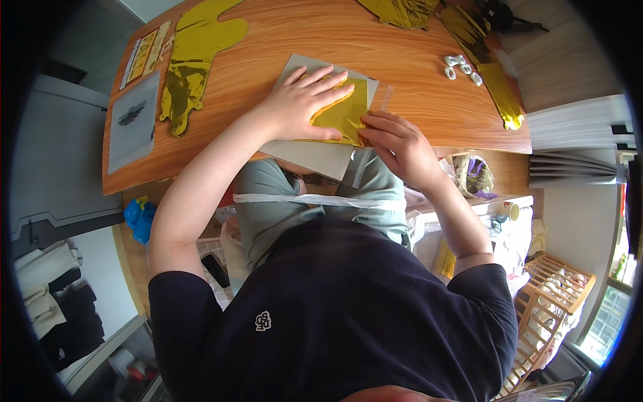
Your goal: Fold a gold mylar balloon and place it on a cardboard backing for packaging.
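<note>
"So, what is the left hand doing?"

"It's resting with fingers spread over the gold foil, which is lying on a grey board jutting past the near edge of the table."

"And the right hand?"

"Its fingers are sitting close together at the foil's right edge; whether they're pinching it, I can't tell."

"What's lying around them?"

"White coils are sitting rightward, a flat gold shape leftward."

hands: 2 | gold foils: 4+ (far ones blend) | grey sheet: 1 | white rolls: about 5
</note>
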A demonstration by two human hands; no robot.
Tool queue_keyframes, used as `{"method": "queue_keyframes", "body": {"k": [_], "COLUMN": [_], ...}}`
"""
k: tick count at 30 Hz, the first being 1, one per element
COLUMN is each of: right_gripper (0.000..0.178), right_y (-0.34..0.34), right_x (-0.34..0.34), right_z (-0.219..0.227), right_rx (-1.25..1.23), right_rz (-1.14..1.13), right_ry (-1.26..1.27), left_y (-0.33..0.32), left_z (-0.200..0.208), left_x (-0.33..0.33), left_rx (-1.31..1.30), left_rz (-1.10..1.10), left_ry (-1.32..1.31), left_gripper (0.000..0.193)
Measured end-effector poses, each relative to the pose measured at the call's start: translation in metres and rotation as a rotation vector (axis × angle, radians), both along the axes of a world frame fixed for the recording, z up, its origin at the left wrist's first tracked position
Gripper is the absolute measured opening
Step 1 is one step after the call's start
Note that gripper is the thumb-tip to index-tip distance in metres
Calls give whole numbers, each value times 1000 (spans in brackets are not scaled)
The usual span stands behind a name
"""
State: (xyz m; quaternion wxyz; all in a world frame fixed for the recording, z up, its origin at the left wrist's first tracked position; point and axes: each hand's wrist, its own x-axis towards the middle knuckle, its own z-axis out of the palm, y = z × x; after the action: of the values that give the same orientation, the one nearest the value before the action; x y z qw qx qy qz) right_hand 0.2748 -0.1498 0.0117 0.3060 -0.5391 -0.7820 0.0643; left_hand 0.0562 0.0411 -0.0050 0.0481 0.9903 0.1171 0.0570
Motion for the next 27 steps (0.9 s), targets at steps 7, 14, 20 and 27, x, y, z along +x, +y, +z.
{"method": "queue_keyframes", "body": {"k": [7, 14, 20, 27], "right_gripper": [29, 29, 27, 27], "right_y": [-3, -14, -16, -13], "right_x": [-5, -37, -36, -56], "right_z": [3, -3, -17, -23], "right_rx": [3, 35, 129, 230], "right_rz": [36, -147, -174, -216], "right_ry": [-61, -79, 19, 54], "left_y": [0, 2, 3, 6], "left_z": [4, 11, 15, 16], "left_x": [0, -1, 1, 4], "left_rx": [-42, -73, -71, -103], "left_rz": [2, -46, -56, -82], "left_ry": [-2, 28, 47, 40], "left_gripper": [92, 90, 90, 88]}}
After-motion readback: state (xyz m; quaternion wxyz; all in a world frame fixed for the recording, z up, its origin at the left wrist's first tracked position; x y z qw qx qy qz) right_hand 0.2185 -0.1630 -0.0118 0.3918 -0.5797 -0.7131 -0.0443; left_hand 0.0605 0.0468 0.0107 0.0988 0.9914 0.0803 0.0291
